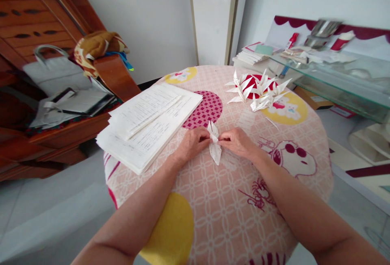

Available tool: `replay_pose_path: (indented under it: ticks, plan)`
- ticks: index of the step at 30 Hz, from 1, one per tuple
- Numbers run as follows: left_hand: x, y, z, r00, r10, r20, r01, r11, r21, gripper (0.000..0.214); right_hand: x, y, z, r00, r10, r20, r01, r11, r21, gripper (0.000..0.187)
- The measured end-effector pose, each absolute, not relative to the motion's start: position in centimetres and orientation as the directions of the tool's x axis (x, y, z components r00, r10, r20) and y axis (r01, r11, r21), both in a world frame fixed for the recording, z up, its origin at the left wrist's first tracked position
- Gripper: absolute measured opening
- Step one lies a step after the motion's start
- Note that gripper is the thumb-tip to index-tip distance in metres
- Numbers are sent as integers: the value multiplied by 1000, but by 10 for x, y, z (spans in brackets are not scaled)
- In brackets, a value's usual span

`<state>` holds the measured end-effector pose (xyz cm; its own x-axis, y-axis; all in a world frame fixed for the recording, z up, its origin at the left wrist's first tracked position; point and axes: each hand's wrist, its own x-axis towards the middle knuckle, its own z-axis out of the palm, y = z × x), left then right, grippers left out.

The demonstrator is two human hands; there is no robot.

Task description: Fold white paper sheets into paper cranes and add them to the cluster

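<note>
A small white folded paper piece [215, 145] lies upright-pointed on the round table's patterned pink cloth [231, 212]. My left hand [193, 143] pinches its left side with fingers closed. My right hand [239, 142] pinches its right side the same way. Both forearms reach in from the bottom of the view. Several finished white paper cranes [258, 91] sit in a cluster at the far side of the table.
A stack of printed paper sheets [148, 122] lies on the table's left part, overhanging the edge. A wooden bench [61, 78] with a grey bag and papers stands at left. A glass shelf [341, 74] with clutter is at right.
</note>
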<state>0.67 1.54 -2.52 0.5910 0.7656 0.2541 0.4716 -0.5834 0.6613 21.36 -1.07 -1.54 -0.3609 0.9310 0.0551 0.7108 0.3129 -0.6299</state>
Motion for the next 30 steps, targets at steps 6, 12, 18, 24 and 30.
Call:
replay_pose_path:
  ticks: [6, 12, 18, 24, 30]
  plan:
    - [4, 15, -28, 627, 734, 261, 472, -624, 623, 9, 213, -9, -18, -361, 931, 51, 722, 313, -617, 15]
    - [5, 17, -27, 634, 736, 238, 495, -623, 607, 11, 206, -9, -16, -310, 950, 32, 767, 270, -583, 19]
    - [8, 16, -25, 548, 810, 210, 562, -542, 625, 17, 200, -7, -12, -248, 969, -8, 806, 201, -557, 24]
    - [15, 15, -23, 445, 883, 152, 660, -437, 611, 21, 194, -7, -6, -157, 984, -81, 843, 91, -531, 22]
    - [18, 16, -23, 393, 909, 137, 716, -396, 575, 24, 192, -8, -4, -121, 988, -98, 853, 53, -518, 24]
